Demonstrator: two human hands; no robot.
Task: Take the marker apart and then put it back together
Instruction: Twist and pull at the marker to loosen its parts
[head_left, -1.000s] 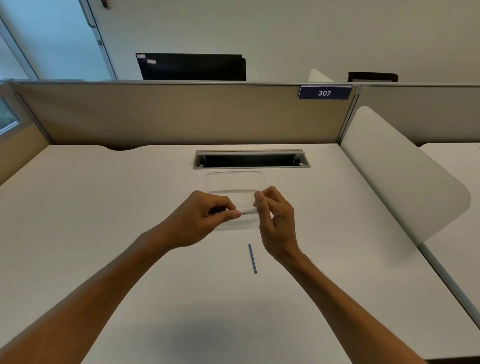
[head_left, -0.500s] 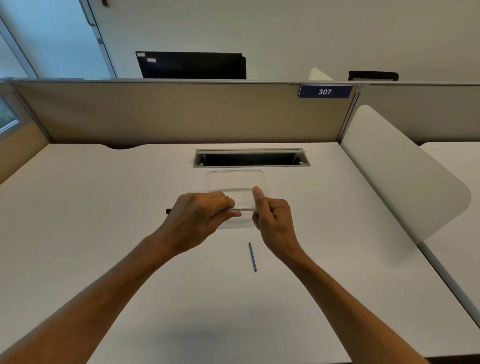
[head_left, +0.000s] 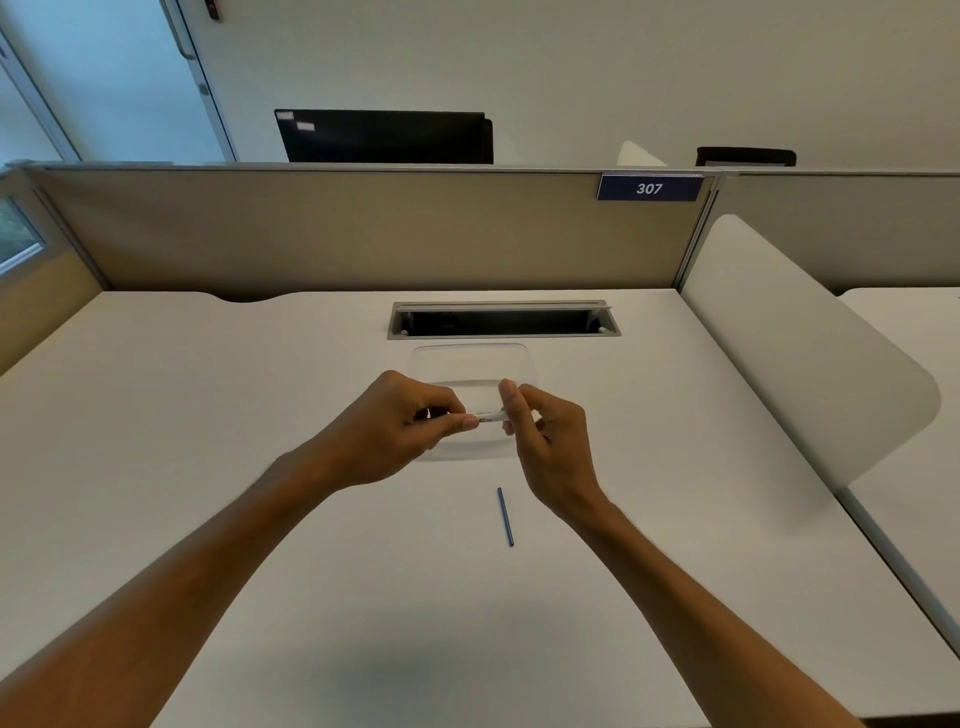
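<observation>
I hold a white marker barrel (head_left: 490, 417) level above the desk, with a short stretch showing between my two hands. My left hand (head_left: 395, 426) grips its left part with fingers and thumb curled around it. My right hand (head_left: 545, 441) pinches its right end between thumb and fingers. A thin blue rod (head_left: 505, 516), a part of the marker, lies alone on the white desk just in front of my right wrist. The marker's two ends are hidden inside my hands.
A clear shallow plastic tray (head_left: 519, 358) rests on the desk (head_left: 208, 415) under and behind my hands. Behind it is an open cable slot (head_left: 503, 320). A beige partition (head_left: 363, 228) closes the back, and a white curved divider (head_left: 800, 353) stands at the right.
The dark end that stuck out to the left of my left hand half a second ago is hidden now. My hands have shifted slightly and stay closed on the barrel.
</observation>
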